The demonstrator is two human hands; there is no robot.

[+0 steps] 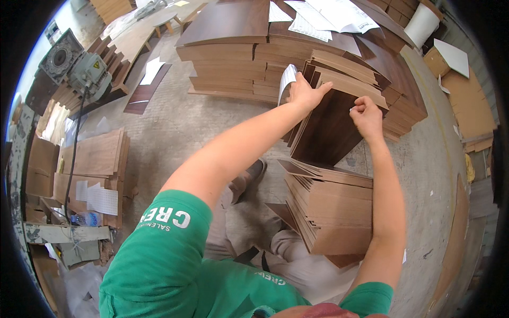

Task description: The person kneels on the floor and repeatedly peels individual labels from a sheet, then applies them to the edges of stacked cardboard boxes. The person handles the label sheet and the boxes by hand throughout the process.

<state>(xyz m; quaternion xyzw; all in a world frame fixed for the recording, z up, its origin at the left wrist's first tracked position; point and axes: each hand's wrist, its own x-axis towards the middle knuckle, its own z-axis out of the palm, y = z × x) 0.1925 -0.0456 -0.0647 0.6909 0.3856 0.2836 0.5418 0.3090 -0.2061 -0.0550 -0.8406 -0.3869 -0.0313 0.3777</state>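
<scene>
My left hand point(306, 94) is closed on a curled white printed sheet point(287, 80). Its thumb points right along the top edge of a standing dark brown wood panel point(330, 130); some of its fingers are hidden. By the panel's upper right corner, my right hand point(368, 117) has its fingers pinched together. A tiny pale speck shows at those fingertips, too small to name. Behind the dark panel, more panels point(347, 68) stand on edge in a row. Nearer my legs, a second bundle of brown panels point(339, 212) stands on the floor, leaning slightly.
Beyond my hands is a large stack of boards point(228, 66) with loose papers point(339, 16) on top. A motor point(87, 71) with a hanging black cable is at the left, above more boards point(95, 153) and a plastic bottle point(86, 218). Cardboard point(461, 95) lies at the right.
</scene>
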